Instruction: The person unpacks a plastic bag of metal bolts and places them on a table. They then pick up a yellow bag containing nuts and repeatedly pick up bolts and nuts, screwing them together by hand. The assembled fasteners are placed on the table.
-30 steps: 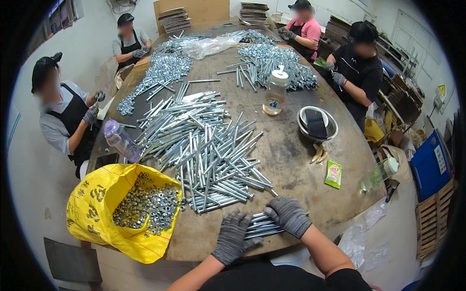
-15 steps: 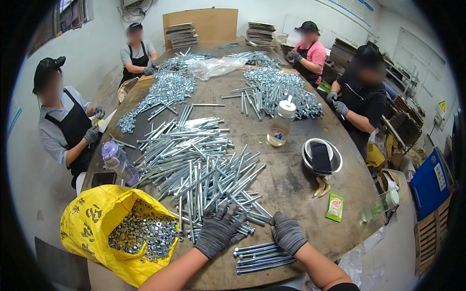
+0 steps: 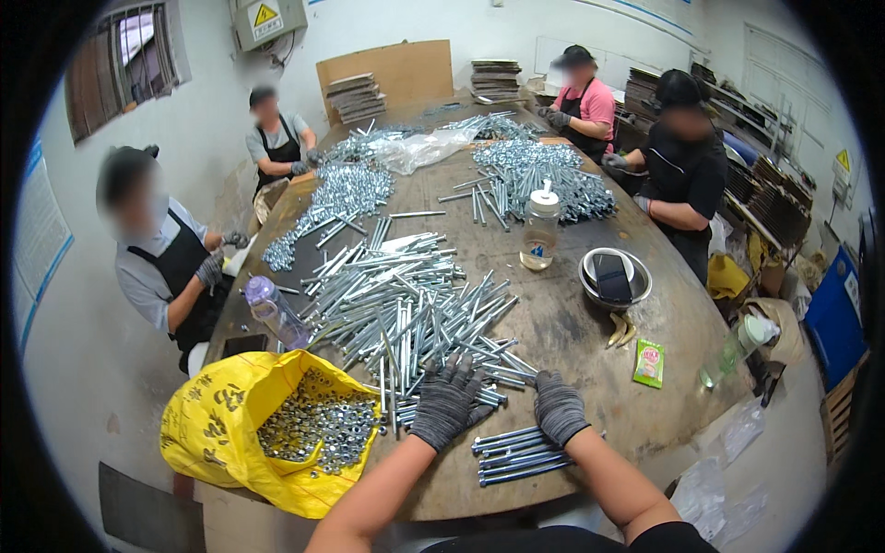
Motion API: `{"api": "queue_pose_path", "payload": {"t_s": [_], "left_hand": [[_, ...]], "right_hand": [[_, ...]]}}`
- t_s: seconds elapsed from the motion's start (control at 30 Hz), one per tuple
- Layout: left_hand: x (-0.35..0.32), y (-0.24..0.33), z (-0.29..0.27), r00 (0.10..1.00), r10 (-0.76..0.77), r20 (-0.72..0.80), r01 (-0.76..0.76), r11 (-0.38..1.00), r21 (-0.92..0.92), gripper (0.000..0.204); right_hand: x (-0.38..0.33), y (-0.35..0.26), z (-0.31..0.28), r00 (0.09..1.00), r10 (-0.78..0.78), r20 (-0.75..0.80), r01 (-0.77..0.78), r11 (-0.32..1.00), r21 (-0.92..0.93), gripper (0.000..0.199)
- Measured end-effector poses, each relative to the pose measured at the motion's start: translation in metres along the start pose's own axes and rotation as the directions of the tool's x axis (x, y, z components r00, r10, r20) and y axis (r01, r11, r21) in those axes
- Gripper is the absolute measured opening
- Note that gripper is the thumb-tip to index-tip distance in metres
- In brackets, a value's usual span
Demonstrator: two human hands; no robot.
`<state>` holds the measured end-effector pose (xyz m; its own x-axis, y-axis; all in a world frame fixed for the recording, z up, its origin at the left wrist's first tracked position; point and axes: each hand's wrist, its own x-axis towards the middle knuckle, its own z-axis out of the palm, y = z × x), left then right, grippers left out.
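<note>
My left hand [image 3: 449,403], in a grey knit glove, lies palm down with fingers spread on the near edge of a large heap of long silver bolts [image 3: 406,304]. My right hand [image 3: 560,408], gloved alike, is to its right with its fingers close together, and the tip of a bolt [image 3: 518,366] meets its fingertips. Its palm side is hidden. Just below the hands, several bolts [image 3: 521,458] lie side by side in a neat row, partly under my right wrist. A yellow sack [image 3: 207,419] of loose nuts [image 3: 318,429] stands open at the left.
Right of the heap are a clear bottle [image 3: 540,230], a metal bowl [image 3: 587,293] with a phone [image 3: 611,278], bananas [image 3: 623,332], a green packet [image 3: 649,364] and a green-capped bottle [image 3: 733,355]. A purple bottle [image 3: 277,313] stands left. Several co-workers sit around the table [image 3: 498,263].
My view has turned a little left, so the scene sits further right in the picture. Both hands keep nearly the same places at the heap. The co-worker at right has moved their hands apart.
</note>
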<state>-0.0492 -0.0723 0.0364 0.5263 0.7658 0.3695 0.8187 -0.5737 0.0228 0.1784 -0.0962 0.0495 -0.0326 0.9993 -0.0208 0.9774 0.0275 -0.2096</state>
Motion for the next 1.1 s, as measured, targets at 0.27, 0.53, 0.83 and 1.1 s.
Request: {"api": "queue_pose_path", "payload": {"t_s": [0.27, 0.53, 0.83, 1.1], "left_hand": [[-0.026, 0.001, 0.021, 0.958, -0.166, -0.235, 0.169, 0.986, -0.009, 0.051], [-0.082, 0.083, 0.024, 0.958, -0.212, -0.192, 0.078, 0.84, -0.538, 0.056], [-0.075, 0.101, -0.005, 0.993, -0.058, 0.1, 0.081, 0.966, -0.246, 0.06], [-0.08, 0.109, -0.005, 0.985, -0.128, 0.112, 0.153, 0.956, -0.25, 0.05]], "right_hand": [[-0.056, 0.011, 0.012, 0.948, -0.222, -0.229, 0.255, 0.958, 0.128, 0.024], [-0.081, 0.011, 0.023, 0.914, -0.26, -0.312, 0.251, 0.966, -0.069, 0.022], [-0.085, 0.012, 0.024, 0.924, -0.223, -0.312, 0.215, 0.975, -0.06, 0.022], [-0.087, 0.011, 0.029, 0.896, -0.22, -0.385, 0.227, 0.973, -0.027, 0.019]]}}
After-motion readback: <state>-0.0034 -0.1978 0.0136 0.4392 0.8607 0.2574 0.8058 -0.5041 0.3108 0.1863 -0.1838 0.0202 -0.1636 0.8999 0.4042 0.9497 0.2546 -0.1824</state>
